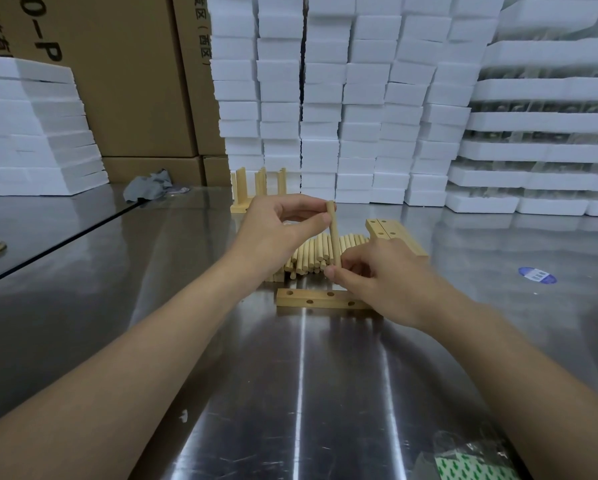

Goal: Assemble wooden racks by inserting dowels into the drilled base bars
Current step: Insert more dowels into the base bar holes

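Pinching one dowel (pixel 335 237) between my left hand (pixel 276 230) and right hand (pixel 384 285). The base bar (pixel 321 299) shows empty holes; one finished rack (pixel 241 185) stands behind.

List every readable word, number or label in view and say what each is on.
"O-P", sideways, cut off: large cardboard box.
"科技有", cut off: that box's left edge.
"(西区)", sideways: narrower cardboard box beside it.
Blue sticker on the table: too small to read.
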A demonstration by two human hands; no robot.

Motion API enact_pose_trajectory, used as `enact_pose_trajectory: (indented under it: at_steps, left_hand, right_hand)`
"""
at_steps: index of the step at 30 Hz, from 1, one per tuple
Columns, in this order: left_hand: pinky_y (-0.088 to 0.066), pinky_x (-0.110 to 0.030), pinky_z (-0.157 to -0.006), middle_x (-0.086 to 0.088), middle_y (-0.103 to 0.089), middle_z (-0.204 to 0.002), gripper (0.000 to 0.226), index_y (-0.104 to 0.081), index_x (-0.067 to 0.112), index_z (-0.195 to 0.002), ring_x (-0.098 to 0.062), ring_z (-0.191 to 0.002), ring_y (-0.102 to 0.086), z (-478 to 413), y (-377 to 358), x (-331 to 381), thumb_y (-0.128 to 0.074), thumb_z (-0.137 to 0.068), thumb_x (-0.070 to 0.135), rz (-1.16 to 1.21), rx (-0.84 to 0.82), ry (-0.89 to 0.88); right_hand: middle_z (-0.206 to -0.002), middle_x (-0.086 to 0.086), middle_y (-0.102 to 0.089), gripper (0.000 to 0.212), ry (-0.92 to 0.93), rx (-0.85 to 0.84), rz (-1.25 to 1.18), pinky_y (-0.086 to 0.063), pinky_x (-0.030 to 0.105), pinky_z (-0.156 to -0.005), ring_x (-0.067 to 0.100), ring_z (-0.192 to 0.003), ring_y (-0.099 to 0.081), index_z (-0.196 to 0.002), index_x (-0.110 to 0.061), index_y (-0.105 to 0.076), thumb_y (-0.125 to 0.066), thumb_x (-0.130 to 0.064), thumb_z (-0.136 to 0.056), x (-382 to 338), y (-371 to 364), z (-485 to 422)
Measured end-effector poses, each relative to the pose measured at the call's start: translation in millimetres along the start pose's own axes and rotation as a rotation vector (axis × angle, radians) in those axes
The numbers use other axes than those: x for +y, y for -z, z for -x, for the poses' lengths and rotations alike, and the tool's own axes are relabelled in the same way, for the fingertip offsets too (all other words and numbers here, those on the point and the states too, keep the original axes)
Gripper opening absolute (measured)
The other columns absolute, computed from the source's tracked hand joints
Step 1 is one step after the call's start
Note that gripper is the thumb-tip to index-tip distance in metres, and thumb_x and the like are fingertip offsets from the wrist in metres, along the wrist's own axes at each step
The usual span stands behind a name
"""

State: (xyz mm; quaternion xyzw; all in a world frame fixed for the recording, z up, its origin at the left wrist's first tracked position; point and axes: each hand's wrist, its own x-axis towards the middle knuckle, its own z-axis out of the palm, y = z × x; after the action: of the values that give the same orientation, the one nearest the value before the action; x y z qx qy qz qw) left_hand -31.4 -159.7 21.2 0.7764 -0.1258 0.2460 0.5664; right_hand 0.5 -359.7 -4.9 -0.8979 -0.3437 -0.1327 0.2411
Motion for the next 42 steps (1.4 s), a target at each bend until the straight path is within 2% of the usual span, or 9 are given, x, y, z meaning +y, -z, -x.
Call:
enact_pose_trajectory:
  at_steps: [2,6,16,21,24,27,30,36,42]
  left_hand:
    - [-0.059,-0.021,-0.094,0.004,-0.083,-0.103,0.013,-0.083,0.019,-0.105,-0.008,-0.100,-0.077,0,-1,0,-0.082,-0.094,0.013,-0.003,0.001,0.014]
    - [-0.060,-0.027,-0.097,0.003,-0.083,-0.099,0.014,-0.083,0.014,-0.106,-0.011,-0.099,-0.077,-1,-1,-3,-0.084,-0.092,0.016,-0.021,0.003,0.040]
    - [-0.061,-0.028,-0.096,0.002,-0.083,-0.099,0.014,-0.083,0.013,-0.105,-0.013,-0.099,-0.077,-1,-3,-7,-0.083,-0.093,0.019,-0.049,0.010,0.051]
    - [-0.058,-0.015,-0.086,0.003,-0.083,-0.096,0.015,-0.083,0.014,-0.106,-0.007,-0.096,-0.076,-2,-2,-8,-0.079,-0.097,0.025,-0.008,0.025,0.076]
    - [-0.051,-0.007,-0.070,0.002,-0.082,-0.093,0.014,-0.083,0.014,-0.105,0.001,-0.086,-0.074,-5,0,-9,-0.077,-0.098,0.025,0.011,0.058,0.104]
    - [-0.047,-0.004,-0.062,0.000,-0.081,-0.091,0.015,-0.083,0.014,-0.104,0.003,-0.078,-0.071,-8,5,-8,-0.076,-0.099,0.026,0.027,0.122,0.136]
    - [-0.048,-0.008,-0.062,0.007,-0.080,-0.088,0.015,-0.083,0.023,-0.101,0.003,-0.080,-0.072,-11,13,-9,-0.074,-0.100,0.035,0.008,0.141,0.172]
    - [-0.046,-0.026,-0.078,0.011,-0.082,-0.095,0.019,-0.086,0.032,-0.097,0.004,-0.087,-0.073,-14,37,-12,-0.078,-0.093,0.048,-0.056,-0.018,0.182]
    - [-0.043,-0.030,-0.080,0.009,-0.082,-0.101,0.015,-0.086,0.036,-0.100,0.007,-0.085,-0.071,-14,56,-5,-0.080,-0.091,0.046,-0.159,-0.203,0.213]
  right_hand:
    - [-0.061,-0.015,-0.062,0.047,-0.011,0.002,0.000,-0.037,0.029,-0.054,0.008,-0.062,-0.056,-0.059,-0.034,-0.058,-0.057,-0.059,-0.099,0,0,-1]
    - [-0.057,-0.009,-0.062,0.047,0.014,-0.025,-0.041,-0.049,0.035,-0.059,0.010,-0.058,-0.058,-0.059,-0.030,-0.060,-0.060,-0.055,-0.099,-3,0,0]
    - [-0.054,-0.010,-0.060,0.048,0.029,-0.030,-0.062,-0.041,0.028,-0.056,0.010,-0.055,-0.056,-0.055,-0.027,-0.056,-0.061,-0.048,-0.098,-6,-2,1]
    - [-0.055,-0.011,-0.061,0.042,0.000,-0.023,-0.084,-0.041,0.028,-0.054,0.010,-0.053,-0.056,-0.056,-0.028,-0.059,-0.060,-0.047,-0.093,-7,-4,2]
    - [-0.054,-0.015,-0.059,0.033,-0.094,0.035,-0.121,-0.040,0.029,-0.054,0.008,-0.053,-0.053,-0.058,-0.045,-0.061,-0.059,-0.045,-0.092,-7,-4,0]
    - [-0.057,-0.015,-0.061,0.038,-0.158,0.134,-0.181,-0.043,0.031,-0.054,0.009,-0.054,-0.056,-0.059,-0.039,-0.066,-0.065,-0.044,-0.097,-5,0,-2]
    - [-0.069,-0.012,-0.072,0.024,-0.196,0.244,-0.308,-0.054,0.032,-0.058,0.008,-0.059,-0.065,-0.078,-0.032,-0.079,-0.070,-0.044,-0.096,-6,6,-3]
    - [-0.089,-0.004,-0.080,0.010,-0.308,0.373,-0.865,-0.044,0.019,-0.048,0.006,-0.062,-0.066,-0.099,-0.028,-0.083,-0.079,-0.035,-0.093,-5,18,-2]
    - [-0.082,-0.005,-0.076,0.008,-0.319,0.370,-0.912,-0.046,0.018,-0.049,0.004,-0.062,-0.065,-0.094,-0.025,-0.084,-0.085,-0.029,-0.087,0,19,-2]
